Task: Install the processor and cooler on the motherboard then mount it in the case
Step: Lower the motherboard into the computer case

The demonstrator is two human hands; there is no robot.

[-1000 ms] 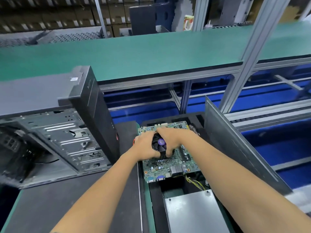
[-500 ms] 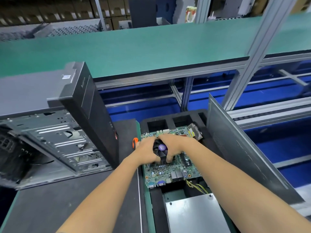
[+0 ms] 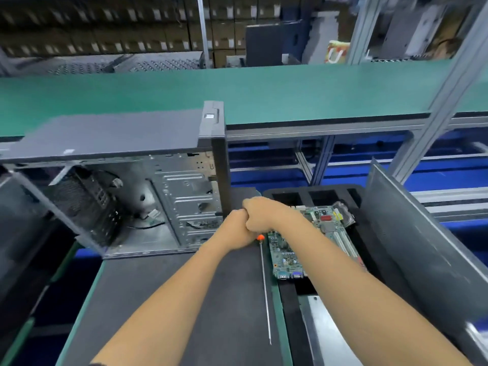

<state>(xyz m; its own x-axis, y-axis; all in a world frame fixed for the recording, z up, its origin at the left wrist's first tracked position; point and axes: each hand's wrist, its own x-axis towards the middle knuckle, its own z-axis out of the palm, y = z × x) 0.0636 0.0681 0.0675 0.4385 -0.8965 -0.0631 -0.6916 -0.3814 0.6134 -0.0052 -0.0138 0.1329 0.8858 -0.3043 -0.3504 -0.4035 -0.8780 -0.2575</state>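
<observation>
Two bare forearms reach up from the bottom edge and meet near the centre. The left hand [image 3: 237,228] and right hand [image 3: 260,213] press together, knuckles touching, fingers curled downward. Whether either hand grips anything cannot be told; their undersides are hidden.

The motherboard [image 3: 287,256], green, lies at about 3 o'clock from the hands, flat in a black foam tray [image 3: 314,192]. The right forearm crosses over its middle, so the cooler and processor cannot be seen. Blue ports show at the board's near edge.

A screwdriver [image 3: 264,286] with an orange handle lies on the dark mat [image 3: 184,299], just left of the board, its thin shaft pointing toward 6 o'clock.

The case [image 3: 118,180] stands at 9 o'clock from the hands, open side facing the viewer, bare metal interior and loose cables visible. A grey side panel [image 3: 422,254] leans at 3 o'clock, beyond the tray. A silver metal box [image 3: 324,334] sits at 5 o'clock. A green shelf [image 3: 264,91] spans the view at 12 o'clock.
</observation>
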